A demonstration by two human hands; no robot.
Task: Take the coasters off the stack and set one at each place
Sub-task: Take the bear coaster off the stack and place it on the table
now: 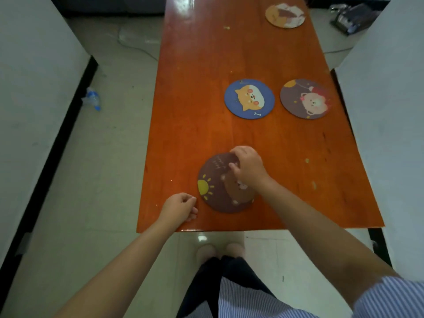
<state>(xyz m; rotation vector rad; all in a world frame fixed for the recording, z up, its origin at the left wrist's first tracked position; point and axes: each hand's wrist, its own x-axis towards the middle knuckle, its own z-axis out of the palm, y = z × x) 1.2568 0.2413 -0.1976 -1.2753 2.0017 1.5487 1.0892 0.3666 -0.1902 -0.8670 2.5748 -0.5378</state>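
Seen from the near end of the orange table [190, 125], left to right: left hand [180, 208] at about 7 o'clock, loosely curled and holding nothing, knuckles on the wood just beside the rim of the brown sun-and-bear coaster [218, 187]. That coaster at about 6 o'clock, flat or nearly so, with the right hand [249, 167] laid over its far edge, fingers pinched narrow on the rim; hard to tell whether more discs lie beneath, so cannot say if a stack remains. Step in hand, as a judgement: setting down or nudging this coaster into its place at the near end. Next move likely calls for letting go of the rim cleanly and checking that the disc lies square to the seat. Further on, blue dog coaster [249, 99] near the centre, purple bear coaster [305, 99] just beside it at 3 o'clock, pale worn coaster [285, 15] far off at 1 o'clock. Nothing on the table blocks the way; only white benches [390, 106] close along both sides and a plastic bottle [91, 98] on the floor at 9 o'clock.
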